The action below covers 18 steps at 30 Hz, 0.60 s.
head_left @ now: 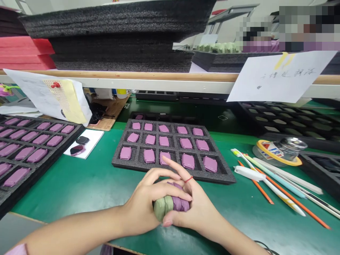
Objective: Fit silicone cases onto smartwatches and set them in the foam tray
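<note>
Green-and-purple stack (175, 204) clasped by curled left hand (151, 194) and right hand (203, 209) (index finger (177, 167) sticking out), just in front of foam tray (137, 156).

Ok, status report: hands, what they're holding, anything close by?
Left hand, right hand: both closed around green and purple pieces. Black tray just beyond. Orange sticks off to the right.

It is bright, and light makes pale, shiny patches on the green table (90, 187). Under the shelf (159, 84) it is dark. The silver jar lid (293, 143) glints. Big blocky squares hide the top right corner. The sides look stretched.
</note>
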{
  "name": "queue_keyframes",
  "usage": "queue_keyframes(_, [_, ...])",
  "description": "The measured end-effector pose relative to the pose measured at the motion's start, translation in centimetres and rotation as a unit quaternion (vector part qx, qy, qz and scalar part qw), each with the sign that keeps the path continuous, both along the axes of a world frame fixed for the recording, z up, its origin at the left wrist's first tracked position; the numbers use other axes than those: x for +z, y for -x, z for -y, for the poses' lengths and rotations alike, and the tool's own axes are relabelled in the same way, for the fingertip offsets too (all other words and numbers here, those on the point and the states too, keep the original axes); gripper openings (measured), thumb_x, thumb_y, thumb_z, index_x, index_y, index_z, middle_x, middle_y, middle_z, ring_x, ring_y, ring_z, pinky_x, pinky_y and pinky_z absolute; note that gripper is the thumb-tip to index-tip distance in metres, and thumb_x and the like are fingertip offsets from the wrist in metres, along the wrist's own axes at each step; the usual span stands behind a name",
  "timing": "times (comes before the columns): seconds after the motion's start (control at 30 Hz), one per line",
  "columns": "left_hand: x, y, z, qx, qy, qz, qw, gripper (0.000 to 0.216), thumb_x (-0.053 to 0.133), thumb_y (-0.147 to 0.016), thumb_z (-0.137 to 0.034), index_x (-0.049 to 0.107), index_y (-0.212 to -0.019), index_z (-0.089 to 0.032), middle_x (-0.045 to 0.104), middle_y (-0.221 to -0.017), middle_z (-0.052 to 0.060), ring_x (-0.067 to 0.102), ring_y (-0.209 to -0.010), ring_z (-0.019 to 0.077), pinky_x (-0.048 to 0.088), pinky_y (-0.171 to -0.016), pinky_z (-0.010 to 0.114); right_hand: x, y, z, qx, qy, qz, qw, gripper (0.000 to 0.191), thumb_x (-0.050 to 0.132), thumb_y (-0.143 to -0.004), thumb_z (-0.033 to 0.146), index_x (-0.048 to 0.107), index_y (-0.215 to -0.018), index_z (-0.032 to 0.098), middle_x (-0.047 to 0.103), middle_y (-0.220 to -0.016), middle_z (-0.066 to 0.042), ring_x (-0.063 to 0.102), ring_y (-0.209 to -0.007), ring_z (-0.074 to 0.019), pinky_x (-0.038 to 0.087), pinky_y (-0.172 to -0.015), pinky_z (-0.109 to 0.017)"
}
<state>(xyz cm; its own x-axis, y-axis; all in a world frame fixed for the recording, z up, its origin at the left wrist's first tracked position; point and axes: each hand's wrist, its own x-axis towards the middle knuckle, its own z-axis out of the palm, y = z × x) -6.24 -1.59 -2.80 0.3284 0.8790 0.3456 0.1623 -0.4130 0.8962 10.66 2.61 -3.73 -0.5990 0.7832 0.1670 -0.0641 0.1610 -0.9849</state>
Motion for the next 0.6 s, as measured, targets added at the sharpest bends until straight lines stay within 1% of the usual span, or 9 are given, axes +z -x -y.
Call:
queue_keyframes(0.1, [-0.6, 0.2, 0.2, 0.003, -0.013, -0.024, 1.0, 0.073, 0.076, -0.08, -0.019, 0.046, -0.145, -0.032, 0.042, -0.148, 0.012, 0.031, -0.145, 0.0318, 0.032, -0.118, 0.049, 0.1, 0.0, 0.3, -0.048, -0.067, 0.017, 0.996, 0.11, 0.092, -0.064, 0.035, 0.029, -0.154, 0.028, 0.07, -0.121, -0.01, 0.072, -0.106, -0.028, 0.06, -0.093, -0.042])
queue_keyframes(0.17, [-0.6, 0.2, 0.3, 0.016, 0.017, -0.019, 1.0, 0.1, 0.083, -0.072, -0.019, 0.026, -0.154, -0.033, 0.029, -0.157, 0.013, 0.017, -0.151, 0.035, 0.028, -0.12, 0.053, 0.2, 0.0, 0.3, -0.069, -0.104, 0.016, 0.992, 0.11, 0.09, -0.067, 0.029, 0.025, -0.156, 0.029, 0.075, -0.109, -0.006, 0.075, -0.094, -0.0247, 0.061, -0.088, -0.04])
queue_keyframes(0.23, [-0.2, 0.0, 0.4, 0.009, 0.113, 0.032, 0.993, 0.125, 0.091, -0.062, -0.023, 0.01, -0.157, -0.034, 0.021, -0.161, 0.016, 0.022, -0.149, 0.0377, 0.031, -0.117, 0.054, 0.3, -0.1, 0.3, -0.08, -0.141, 0.011, 0.987, 0.111, 0.088, -0.069, 0.026, 0.021, -0.157, 0.03, 0.077, -0.103, -0.004, 0.075, -0.088, -0.023, 0.062, -0.087, -0.038])
queue_keyframes(0.27, [0.2, -0.1, 0.3, -0.003, 0.176, 0.074, 0.982, 0.131, 0.093, -0.06, -0.024, 0.005, -0.157, -0.034, 0.024, -0.16, 0.017, 0.03, -0.146, 0.0378, 0.035, -0.115, 0.054, 0.2, -0.1, 0.3, -0.085, -0.162, 0.007, 0.983, 0.109, 0.087, -0.07, 0.026, 0.021, -0.156, 0.03, 0.076, -0.106, -0.004, 0.075, -0.093, -0.0238, 0.062, -0.088, -0.038])
queue_keyframes(0.3, [0.5, -0.2, 0.2, -0.025, 0.234, 0.117, 0.965, 0.129, 0.092, -0.062, -0.025, 0.006, -0.157, -0.033, 0.033, -0.156, 0.018, 0.04, -0.141, 0.0369, 0.039, -0.111, 0.053, 0.2, -0.2, 0.2, -0.089, -0.185, 0.004, 0.979, 0.103, 0.086, -0.072, 0.027, 0.026, -0.155, 0.031, 0.075, -0.114, -0.006, 0.074, -0.099, -0.0251, 0.061, -0.091, -0.039])
queue_keyframes(0.33, [0.9, -0.2, 0.0, -0.051, 0.28, 0.151, 0.947, 0.117, 0.09, -0.066, -0.026, 0.015, -0.156, -0.03, 0.045, -0.147, 0.018, 0.049, -0.133, 0.0352, 0.044, -0.107, 0.051, 0.1, -0.3, 0.1, -0.089, -0.208, 0.003, 0.974, 0.094, 0.086, -0.074, 0.029, 0.033, -0.152, 0.031, 0.07, -0.125, -0.009, 0.073, -0.106, -0.0267, 0.06, -0.094, -0.041])
queue_keyframes(0.43, [1.5, -0.3, -0.5, -0.098, 0.321, 0.185, 0.924, 0.059, 0.084, -0.073, -0.025, 0.059, -0.126, -0.017, 0.067, -0.114, 0.012, 0.065, -0.109, 0.0287, 0.051, -0.095, 0.042, -0.1, -0.4, -0.2, -0.078, -0.263, 0.001, 0.961, 0.065, 0.083, -0.078, 0.033, 0.054, -0.136, 0.029, 0.049, -0.152, -0.012, 0.069, -0.116, -0.03, 0.055, -0.105, -0.046])
queue_keyframes(0.5, [1.6, -0.3, -0.7, -0.088, 0.312, 0.179, 0.929, 0.041, 0.085, -0.071, -0.023, 0.067, -0.108, -0.016, 0.069, -0.103, 0.007, 0.066, -0.101, 0.0245, 0.053, -0.09, 0.037, -0.2, -0.4, -0.3, -0.07, -0.277, -0.001, 0.958, 0.06, 0.082, -0.079, 0.033, 0.056, -0.134, 0.028, 0.044, -0.156, -0.012, 0.069, -0.115, -0.0296, 0.052, -0.108, -0.047])
queue_keyframes(0.6, [1.4, -0.3, -0.6, -0.064, 0.317, 0.182, 0.929, 0.041, 0.088, -0.067, -0.02, 0.067, -0.103, -0.018, 0.07, -0.098, 0.003, 0.067, -0.095, 0.0212, 0.054, -0.086, 0.033, -0.1, -0.4, -0.4, -0.063, -0.266, 0.0, 0.962, 0.068, 0.083, -0.078, 0.03, 0.052, -0.139, 0.031, 0.041, -0.158, -0.011, 0.069, -0.116, -0.0294, 0.054, -0.107, -0.046])
